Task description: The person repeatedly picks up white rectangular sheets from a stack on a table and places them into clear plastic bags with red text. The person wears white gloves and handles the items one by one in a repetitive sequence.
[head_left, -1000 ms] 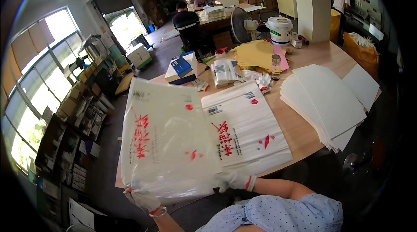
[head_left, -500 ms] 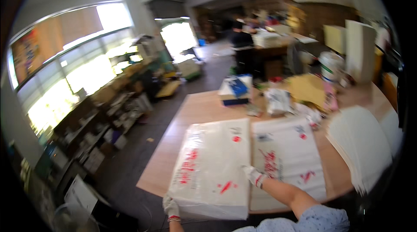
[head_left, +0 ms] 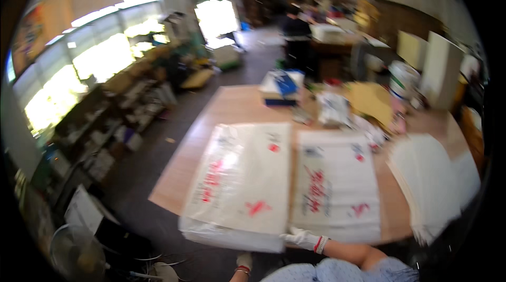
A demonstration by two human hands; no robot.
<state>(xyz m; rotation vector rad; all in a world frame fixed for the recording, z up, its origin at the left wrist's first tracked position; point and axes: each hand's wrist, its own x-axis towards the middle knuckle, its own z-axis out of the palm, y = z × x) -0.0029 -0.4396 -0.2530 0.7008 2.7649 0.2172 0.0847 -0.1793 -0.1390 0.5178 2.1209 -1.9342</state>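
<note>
A thick stack wrapped in clear plastic [head_left: 242, 171], white with red marks, lies on the table and overhangs its near edge. Beside it on the right is a flat white printed sheet or bag [head_left: 340, 187] with similar red marks. My right hand [head_left: 304, 237], in a white glove with a red-striped cuff, is at the wrapped stack's near right corner, fingers stretched toward it; whether they touch is unclear. Below the stack's near edge, apart from it, is my gloved left hand [head_left: 244, 261]; blur hides its fingers.
Loose white sheets [head_left: 427, 182] lie fanned on the table's right. Farther back stand a box with a blue item on top [head_left: 282, 88], yellow paper [head_left: 369, 101] and a white bucket [head_left: 403, 79]. A fan [head_left: 79, 253] is at lower left. Another person [head_left: 296, 34] is beyond the table.
My left hand has left the wrapped stack's near left corner and moved right, below it. My right hand has moved down to the near right corner. The whole view has shifted slightly.
</note>
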